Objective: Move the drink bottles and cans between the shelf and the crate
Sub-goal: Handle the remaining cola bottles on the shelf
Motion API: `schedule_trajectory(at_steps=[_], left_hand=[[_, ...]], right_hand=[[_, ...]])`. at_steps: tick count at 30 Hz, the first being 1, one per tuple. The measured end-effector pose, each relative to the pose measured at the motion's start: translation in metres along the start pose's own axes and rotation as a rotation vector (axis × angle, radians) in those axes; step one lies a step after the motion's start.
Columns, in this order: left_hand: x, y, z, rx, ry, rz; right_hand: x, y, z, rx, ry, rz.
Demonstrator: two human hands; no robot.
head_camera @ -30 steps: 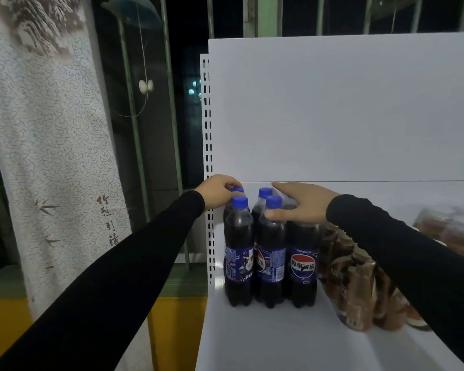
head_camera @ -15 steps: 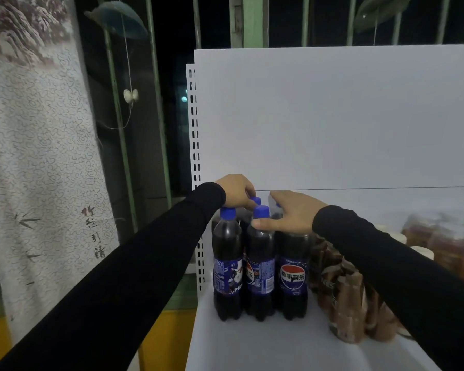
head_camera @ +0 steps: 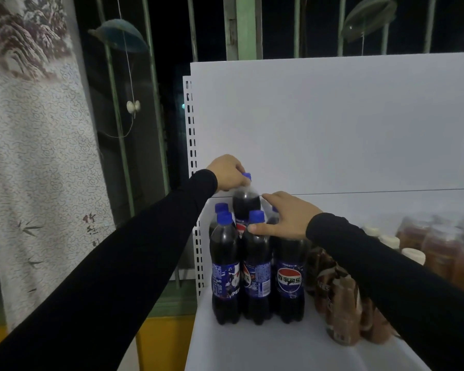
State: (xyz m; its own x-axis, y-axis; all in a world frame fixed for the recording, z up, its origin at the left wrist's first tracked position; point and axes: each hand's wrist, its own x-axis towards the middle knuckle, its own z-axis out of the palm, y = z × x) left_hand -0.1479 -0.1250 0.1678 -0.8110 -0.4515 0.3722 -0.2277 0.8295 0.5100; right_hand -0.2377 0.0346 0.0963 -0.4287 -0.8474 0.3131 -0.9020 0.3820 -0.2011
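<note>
At the left end of the white shelf, one cola bottle is up above its neighbours, its blue cap higher than theirs. The left hand has its fingers curled round the neck just under that cap. Below and around it the other cola bottles stand upright in a tight cluster on the shelf, blue caps and blue labels facing out. The right hand lies flat across their tops, fingers straight and spread, thumb against the shoulder of a front bottle. Just right of the cluster stand brown bottles, and further right, blurred, amber ones with pale caps. A patterned curtain hangs to the left.
</note>
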Motion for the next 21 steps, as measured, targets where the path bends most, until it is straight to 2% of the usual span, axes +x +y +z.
schedule_trajectory(at_steps=[3, 9, 15, 18, 21], left_hand=[[0.003, 0.013, -0.02, -0.142, 0.117, -0.01], [0.005, 0.034, -0.066, -0.291, 0.376, 0.081], [-0.016, 0.053, -0.096, -0.383, 0.639, 0.188], [-0.03, 0.056, -0.103, -0.48, 0.685, 0.208], [-0.048, 0.057, -0.105, -0.537, 0.654, 0.202]], right_hand=[[-0.001, 0.0, 0.001, -0.013, 0.024, 0.015], [-0.005, -0.004, -0.008, 0.038, 0.16, 0.044], [-0.004, -0.019, -0.012, 0.329, 0.318, 0.04], [-0.008, -0.032, -0.015, 0.476, 0.37, 0.006], [-0.018, -0.047, -0.016, 0.608, 0.338, -0.039]])
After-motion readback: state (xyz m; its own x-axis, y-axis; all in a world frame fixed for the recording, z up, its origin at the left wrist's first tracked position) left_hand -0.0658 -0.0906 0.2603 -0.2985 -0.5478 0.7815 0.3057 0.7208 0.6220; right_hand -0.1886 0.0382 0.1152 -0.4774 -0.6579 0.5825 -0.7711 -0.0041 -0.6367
